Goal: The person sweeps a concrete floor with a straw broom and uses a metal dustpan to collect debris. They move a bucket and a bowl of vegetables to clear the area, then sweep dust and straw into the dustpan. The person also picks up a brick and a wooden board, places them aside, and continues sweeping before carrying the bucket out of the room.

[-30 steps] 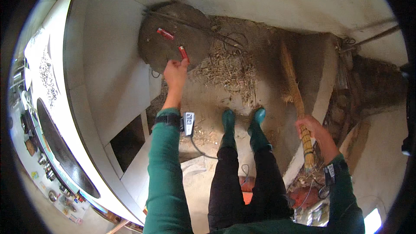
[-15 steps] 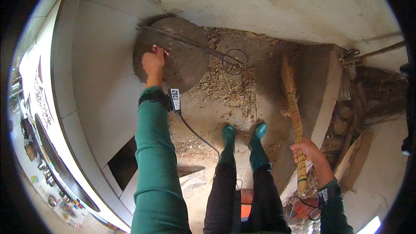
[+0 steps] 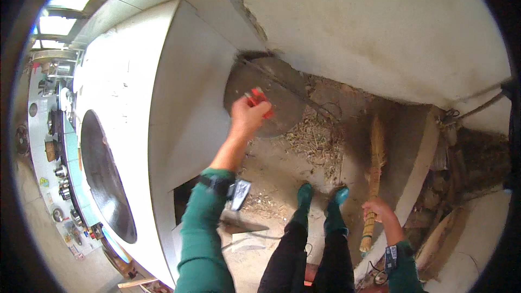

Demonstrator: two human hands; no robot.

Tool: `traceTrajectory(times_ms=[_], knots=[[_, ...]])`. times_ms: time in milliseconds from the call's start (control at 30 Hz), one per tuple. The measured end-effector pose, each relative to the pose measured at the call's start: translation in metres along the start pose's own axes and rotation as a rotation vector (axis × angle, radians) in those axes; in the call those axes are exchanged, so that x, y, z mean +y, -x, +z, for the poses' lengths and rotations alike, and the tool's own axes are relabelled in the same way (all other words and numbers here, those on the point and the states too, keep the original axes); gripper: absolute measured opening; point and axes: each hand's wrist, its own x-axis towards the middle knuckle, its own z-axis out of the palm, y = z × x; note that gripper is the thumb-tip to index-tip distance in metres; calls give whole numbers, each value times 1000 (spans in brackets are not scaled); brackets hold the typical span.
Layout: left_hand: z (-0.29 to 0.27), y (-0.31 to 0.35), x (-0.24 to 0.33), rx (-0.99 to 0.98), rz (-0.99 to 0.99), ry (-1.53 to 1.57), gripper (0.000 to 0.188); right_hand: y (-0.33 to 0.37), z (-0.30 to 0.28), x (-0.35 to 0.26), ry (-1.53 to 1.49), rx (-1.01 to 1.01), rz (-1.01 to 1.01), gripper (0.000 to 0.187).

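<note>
My left hand (image 3: pixel 247 116) is closed around a small crumpled red wrapper-like thing (image 3: pixel 259 97), whose exact kind I cannot make out. It hangs in front of a large round dark disc (image 3: pixel 285 76) leaning against the corner wall, with a stick lying across it. On the right, my right hand (image 3: pixel 378 210) grips the bound handle of a straw broom (image 3: pixel 376 168). The broom's bristles point away from me toward the dark floor by the wall.
Dry straw litter (image 3: pixel 320 138) lies on the floor ahead of my green boots (image 3: pixel 305 195). At left stands a white tiled stove counter (image 3: pixel 127 76) with a big round pan (image 3: pixel 107 176) set in it. A low ledge (image 3: pixel 415 165) runs along the right, beside piled wood.
The view has swung left, showing more of the counter. My left hand has come up from the disc with the red thing, now more visible. My right hand keeps its grip on the broom.
</note>
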Motion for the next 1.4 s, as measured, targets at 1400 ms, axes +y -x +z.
traceTrajectory(times_ms=[1400], knots=[[72, 84, -193, 144, -198, -18, 34, 100, -56, -2, 246, 214, -161, 14]])
